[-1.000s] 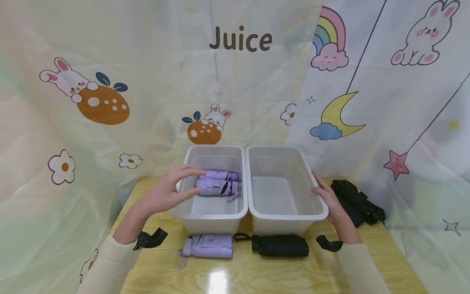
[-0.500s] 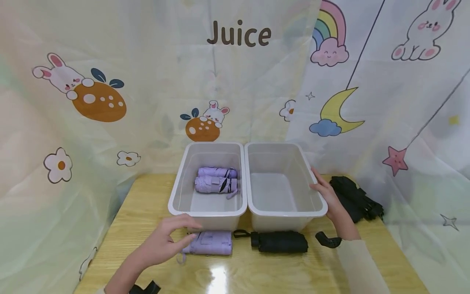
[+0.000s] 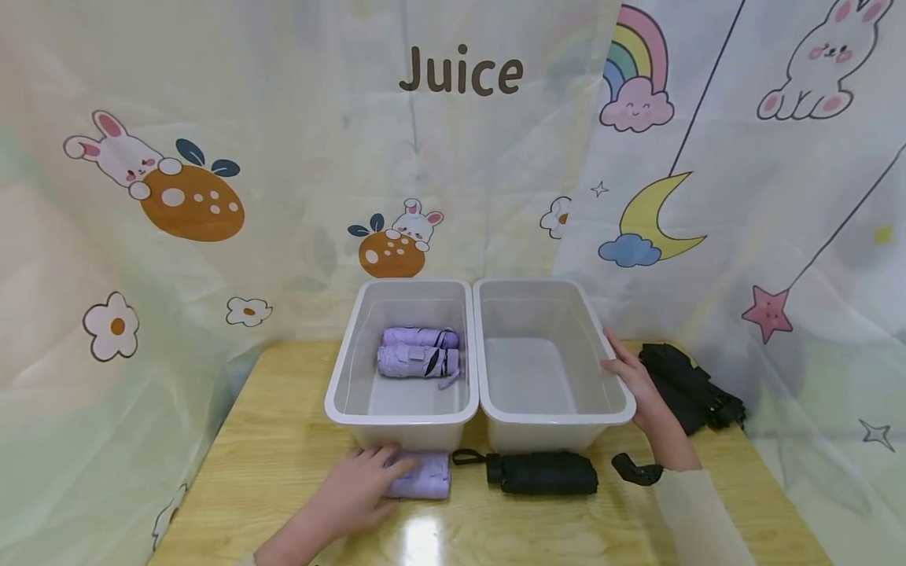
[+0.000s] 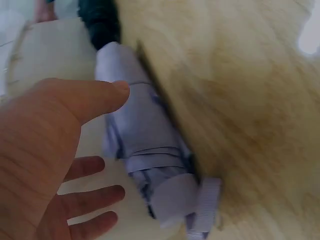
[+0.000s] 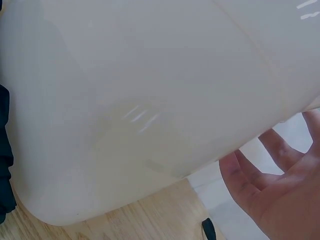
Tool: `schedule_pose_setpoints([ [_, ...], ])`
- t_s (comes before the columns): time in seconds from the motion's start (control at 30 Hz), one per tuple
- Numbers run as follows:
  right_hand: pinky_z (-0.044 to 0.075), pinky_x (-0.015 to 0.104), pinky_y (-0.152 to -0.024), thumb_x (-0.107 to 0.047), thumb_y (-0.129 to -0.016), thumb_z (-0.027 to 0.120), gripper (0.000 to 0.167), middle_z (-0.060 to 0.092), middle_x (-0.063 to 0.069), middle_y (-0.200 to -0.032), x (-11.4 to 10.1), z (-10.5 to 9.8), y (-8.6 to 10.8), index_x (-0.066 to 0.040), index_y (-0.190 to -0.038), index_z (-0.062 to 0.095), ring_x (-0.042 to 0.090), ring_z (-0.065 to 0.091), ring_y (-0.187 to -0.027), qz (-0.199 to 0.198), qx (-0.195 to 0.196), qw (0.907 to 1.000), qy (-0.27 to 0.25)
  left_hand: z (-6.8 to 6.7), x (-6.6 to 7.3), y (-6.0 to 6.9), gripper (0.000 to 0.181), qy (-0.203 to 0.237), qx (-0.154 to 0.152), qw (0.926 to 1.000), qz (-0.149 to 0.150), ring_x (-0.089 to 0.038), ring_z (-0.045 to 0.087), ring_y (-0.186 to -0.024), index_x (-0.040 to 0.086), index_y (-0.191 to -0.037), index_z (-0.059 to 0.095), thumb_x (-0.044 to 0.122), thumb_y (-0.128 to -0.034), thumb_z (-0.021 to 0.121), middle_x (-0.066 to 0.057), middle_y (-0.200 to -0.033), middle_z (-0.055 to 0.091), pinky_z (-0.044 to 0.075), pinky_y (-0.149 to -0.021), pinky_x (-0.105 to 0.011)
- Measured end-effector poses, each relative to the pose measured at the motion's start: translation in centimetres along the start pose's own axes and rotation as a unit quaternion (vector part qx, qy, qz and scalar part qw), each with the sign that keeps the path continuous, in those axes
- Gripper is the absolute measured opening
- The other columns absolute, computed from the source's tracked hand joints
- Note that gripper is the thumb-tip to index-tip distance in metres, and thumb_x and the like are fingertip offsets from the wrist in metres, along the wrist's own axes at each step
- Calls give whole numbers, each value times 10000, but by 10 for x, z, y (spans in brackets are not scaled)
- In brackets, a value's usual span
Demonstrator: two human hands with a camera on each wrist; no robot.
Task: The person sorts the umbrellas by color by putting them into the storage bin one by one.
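My left hand [image 3: 357,491] is over the handle end of a folded purple umbrella [image 3: 428,477] on the table, in front of the left bin. In the left wrist view its thumb [image 4: 107,97] overlaps the umbrella's near side, while the spread fingers [image 4: 95,197] lie on the other side; contact is unclear. My right hand [image 3: 640,385] holds the right white plastic bin [image 3: 552,418] by its right rim. The right wrist view shows those fingers [image 5: 235,175] at the bin's edge. Two folded purple umbrellas [image 3: 418,362] lie inside the left bin [image 3: 396,419].
A folded black umbrella [image 3: 545,474] lies before the right bin, its strap pointing left. More black folded umbrellas [image 3: 679,385] are piled right of that bin, behind my right hand. A printed curtain [image 3: 297,157] encloses the wooden table [image 3: 538,534].
My left hand has moved back from above the left bin and down to the purple umbrella on the table. My right hand stays at the right bin's rim.
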State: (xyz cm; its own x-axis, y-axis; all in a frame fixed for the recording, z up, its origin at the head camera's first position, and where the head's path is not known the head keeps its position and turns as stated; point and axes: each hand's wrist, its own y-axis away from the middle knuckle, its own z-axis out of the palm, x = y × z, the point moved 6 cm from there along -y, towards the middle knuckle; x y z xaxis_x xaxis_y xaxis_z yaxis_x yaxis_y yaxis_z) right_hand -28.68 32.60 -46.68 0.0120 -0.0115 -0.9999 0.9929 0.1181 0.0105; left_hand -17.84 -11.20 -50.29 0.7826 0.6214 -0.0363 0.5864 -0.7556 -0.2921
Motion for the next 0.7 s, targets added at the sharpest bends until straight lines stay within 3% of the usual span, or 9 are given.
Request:
schedule_pose_setpoints([
  [0.27, 489, 349, -874, -197, -1043, 457, 636, 75, 132, -1600, 0, 0, 1, -285, -1571, 114, 345, 322, -1273, -60, 37, 10000, -13, 31, 1, 4, 898, -127, -416, 9990, -78, -298, 499, -1077, 303, -1488, 410, 583, -713, 769, -119, -1291, 486, 462, -857, -471],
  [0.5, 489, 341, -864, -184, -1048, 443, 634, 59, 127, -1604, -2, 0, 2, -263, -1573, 96, 317, 340, -1252, -59, 55, 9999, -102, 40, 5, -4, 831, 327, -220, 9992, -64, -229, 526, -985, 339, -1433, 483, 701, -715, 692, -75, -1214, 529, 489, -708, -397],
  [0.7, 486, 339, -864, -197, -1048, 444, 636, 43, 122, -1606, -2, 2, 3, -295, -1570, 93, 339, 303, -1272, -53, -7, 9999, -103, 51, 8, -9, 902, 537, -693, 9961, 63, -233, 515, -1025, 361, -1522, 311, 705, -760, 650, -68, -1266, 534, 491, -744, -371],
])
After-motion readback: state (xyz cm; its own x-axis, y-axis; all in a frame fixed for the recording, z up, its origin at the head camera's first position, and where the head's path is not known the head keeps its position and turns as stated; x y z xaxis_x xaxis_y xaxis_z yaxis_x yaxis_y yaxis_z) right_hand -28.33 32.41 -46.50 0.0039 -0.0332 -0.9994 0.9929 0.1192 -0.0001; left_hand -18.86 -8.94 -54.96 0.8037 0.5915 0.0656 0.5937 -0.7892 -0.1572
